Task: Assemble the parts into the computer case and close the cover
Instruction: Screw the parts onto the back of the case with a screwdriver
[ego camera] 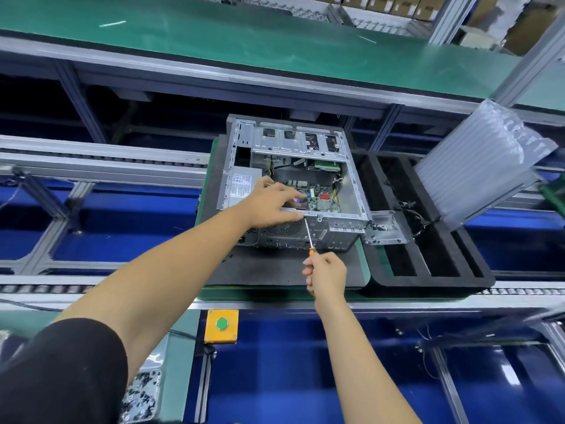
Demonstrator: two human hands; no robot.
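The right hand (327, 275) grips a screwdriver (308, 232), its tip at the near rim of the open computer case (345, 191). The left hand (272, 203) rests there, fingers spread, on the mat.

Green conveyor belt (214, 35), blue floor (290, 362).

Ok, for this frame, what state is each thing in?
computer case: cover off, on its side
left hand: fingers straight, resting on case edge
right hand: gripping screwdriver
screwdriver: tip at case's rear edge
foam tray: slots mostly empty
green button: unpressed
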